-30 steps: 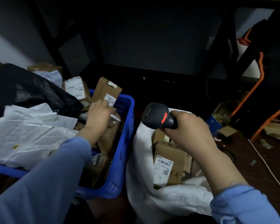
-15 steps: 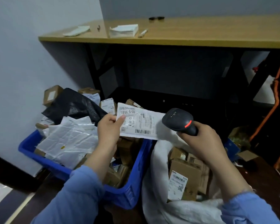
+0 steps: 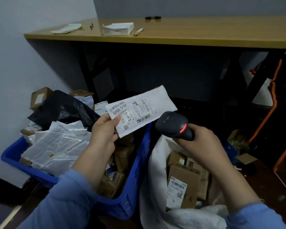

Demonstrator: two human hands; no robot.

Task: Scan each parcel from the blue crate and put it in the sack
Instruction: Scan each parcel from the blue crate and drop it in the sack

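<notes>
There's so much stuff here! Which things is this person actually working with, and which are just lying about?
In use: white parcel in the left hand; scanner in the right hand; blue crate; white sack.

Lying about: paper stack and pen on the desk.

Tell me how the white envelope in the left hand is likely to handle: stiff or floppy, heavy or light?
Probably light: the left hand pinches the white envelope by one end alone. Likely fairly stiff, since the free end juts upward without drooping. It looks thin and flat, so it is unlikely to roll.
</notes>
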